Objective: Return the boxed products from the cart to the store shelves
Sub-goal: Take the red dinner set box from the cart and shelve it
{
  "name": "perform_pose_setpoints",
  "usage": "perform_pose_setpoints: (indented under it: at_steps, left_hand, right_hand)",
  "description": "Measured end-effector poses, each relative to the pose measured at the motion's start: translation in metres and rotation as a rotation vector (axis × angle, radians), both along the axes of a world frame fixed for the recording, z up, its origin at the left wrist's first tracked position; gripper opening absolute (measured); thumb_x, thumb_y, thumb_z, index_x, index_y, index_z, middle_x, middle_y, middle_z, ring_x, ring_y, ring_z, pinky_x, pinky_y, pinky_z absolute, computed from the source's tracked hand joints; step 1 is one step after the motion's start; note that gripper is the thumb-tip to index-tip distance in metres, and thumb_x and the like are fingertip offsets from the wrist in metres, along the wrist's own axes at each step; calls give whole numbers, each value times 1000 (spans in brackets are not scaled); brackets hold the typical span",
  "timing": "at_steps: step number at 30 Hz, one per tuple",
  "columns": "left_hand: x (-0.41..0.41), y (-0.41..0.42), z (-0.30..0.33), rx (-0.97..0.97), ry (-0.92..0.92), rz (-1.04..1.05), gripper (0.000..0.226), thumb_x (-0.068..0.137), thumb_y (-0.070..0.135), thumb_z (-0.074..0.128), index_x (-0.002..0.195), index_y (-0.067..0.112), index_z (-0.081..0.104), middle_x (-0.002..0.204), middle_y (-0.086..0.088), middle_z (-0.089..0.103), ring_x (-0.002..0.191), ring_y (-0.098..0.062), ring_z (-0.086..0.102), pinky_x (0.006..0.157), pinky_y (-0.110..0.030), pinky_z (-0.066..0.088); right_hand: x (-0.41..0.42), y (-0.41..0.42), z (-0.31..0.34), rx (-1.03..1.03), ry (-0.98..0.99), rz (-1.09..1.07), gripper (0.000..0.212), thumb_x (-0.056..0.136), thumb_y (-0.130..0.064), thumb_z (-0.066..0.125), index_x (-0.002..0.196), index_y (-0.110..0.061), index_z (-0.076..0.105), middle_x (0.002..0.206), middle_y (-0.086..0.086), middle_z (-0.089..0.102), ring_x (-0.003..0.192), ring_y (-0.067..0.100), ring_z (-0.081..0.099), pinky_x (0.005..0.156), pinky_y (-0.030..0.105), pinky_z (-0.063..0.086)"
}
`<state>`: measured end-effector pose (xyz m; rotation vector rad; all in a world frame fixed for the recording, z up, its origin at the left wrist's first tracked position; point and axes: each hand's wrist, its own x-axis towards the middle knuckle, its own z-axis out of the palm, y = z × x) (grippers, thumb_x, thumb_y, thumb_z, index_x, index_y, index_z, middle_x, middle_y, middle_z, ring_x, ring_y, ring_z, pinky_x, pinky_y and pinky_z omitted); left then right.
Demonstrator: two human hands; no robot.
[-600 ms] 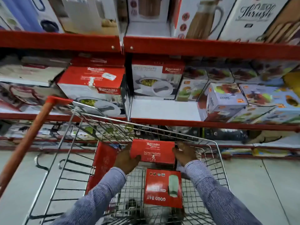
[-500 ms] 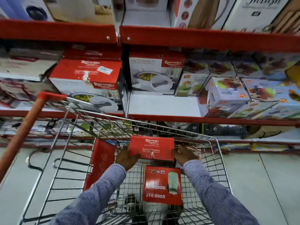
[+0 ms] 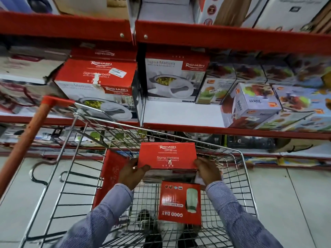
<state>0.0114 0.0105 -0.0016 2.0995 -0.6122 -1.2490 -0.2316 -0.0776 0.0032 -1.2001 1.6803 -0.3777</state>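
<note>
Your left hand (image 3: pixel 133 173) and right hand (image 3: pixel 208 170) are clamped on opposite ends of the red Rishabh Sigma Marbella box (image 3: pixel 167 155), fingers wrapped under its edges, because a box this wide likely needs two-sided support to clear the wire cart (image 3: pixel 245 176). It hangs above the cart's far end, over the Good Day box (image 3: pixel 180 203) lying on the basket floor. Matching casserole boxes sit on the red shelf (image 3: pixel 232 130) ahead, beside a bare white gap (image 3: pixel 180 113), likely its home. Compared with half a second ago, the box sits slightly higher and the shelves look closer.
</note>
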Motion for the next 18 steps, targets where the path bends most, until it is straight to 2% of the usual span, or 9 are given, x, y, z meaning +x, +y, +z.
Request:
perform_pose_setpoints:
  at_steps: [2, 3, 5, 7, 9, 12, 14, 16, 18]
  left_hand:
    - [4, 3, 26, -63, -64, 22, 46, 76, 33, 76, 117, 12, 70, 112, -12, 76, 99, -31, 70, 96, -44, 55]
    - [5, 4, 40, -100, -92, 28, 47, 73, 37, 75, 114, 15, 72, 106, -8, 77, 94, -27, 72, 91, -40, 57]
    - [6, 6, 70, -178, -211, 33, 35, 76, 41, 77, 106, 23, 73, 92, 8, 75, 78, -3, 68, 71, -21, 52]
    - [7, 5, 100, -255, -352, 60, 28, 79, 42, 76, 103, 27, 73, 84, 15, 70, 70, 9, 60, 63, -13, 43]
    - [8, 2, 127, -340, -411, 89, 32, 79, 43, 76, 103, 21, 74, 88, 10, 72, 71, 2, 64, 66, -16, 46]
    - [11, -3, 169, -445, -447, 128, 47, 71, 56, 70, 100, 19, 75, 87, 5, 74, 75, -10, 69, 70, -21, 48]
    - [12, -8, 190, -501, -434, 122, 54, 68, 63, 65, 100, 20, 75, 90, 2, 77, 80, -17, 72, 76, -29, 55]
    - [13, -15, 206, -561, -409, 108, 63, 66, 67, 62, 104, 20, 75, 94, 0, 79, 81, -21, 75, 80, -43, 61]
    - [13, -23, 218, -597, -397, 91, 61, 66, 67, 62, 106, 23, 75, 95, 2, 80, 79, -20, 76, 79, -47, 62]
  right_hand:
    - [1, -1, 27, -112, -19, -9, 24, 84, -44, 52, 75, -34, 72, 76, -13, 72, 77, 13, 66, 71, 27, 46]
    - [2, -3, 39, -165, -37, -21, 23, 86, -42, 53, 73, -34, 70, 73, -15, 70, 74, 12, 65, 69, 26, 46]
    - [6, -5, 65, -253, -60, -22, 21, 89, -39, 53, 77, -32, 70, 73, -16, 69, 73, 10, 65, 65, 23, 44]
    - [9, -8, 88, -297, -134, -57, 21, 88, -39, 54, 86, -29, 72, 80, -14, 72, 78, 11, 67, 67, 24, 49]
    - [10, -13, 110, -348, -198, -86, 20, 85, -38, 59, 91, -25, 73, 86, -9, 74, 82, 13, 69, 74, 29, 53]
    - [10, -23, 147, -401, -288, -122, 12, 81, -36, 68, 82, -25, 73, 83, -12, 74, 74, 1, 69, 65, 19, 52]
    - [9, -30, 168, -444, -329, -118, 8, 80, -33, 70, 76, -26, 72, 78, -15, 74, 67, -6, 67, 61, 17, 51]
    - [6, -37, 186, -485, -343, -102, 8, 80, -34, 70, 77, -27, 72, 78, -17, 73, 70, -3, 68, 60, 17, 52]
    - [3, -44, 200, -526, -356, -89, 5, 81, -33, 70, 78, -29, 71, 82, -15, 73, 77, 2, 69, 57, 11, 50]
